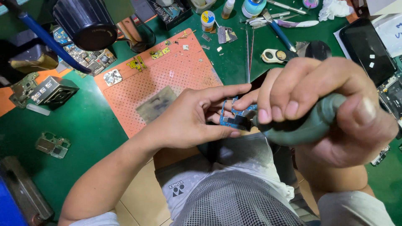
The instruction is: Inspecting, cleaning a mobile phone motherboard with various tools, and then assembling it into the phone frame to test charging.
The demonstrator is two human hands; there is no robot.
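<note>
My left hand (190,119) pinches a small blue circuit board (234,119) between thumb and fingers, held over my lap at the bench's front edge. My right hand (331,104) is wrapped around a dark green rubber squeeze bulb (310,123). Its nozzle end points at the board and sits right against it. Part of the board is hidden behind my fingers.
An orange perforated work mat (167,79) lies on the green bench (79,125) with small metal shields and a grey patch. A black microscope head (88,21) hangs at top left. Loose boards, tweezers, small bottles and a dark phone (368,50) lie around.
</note>
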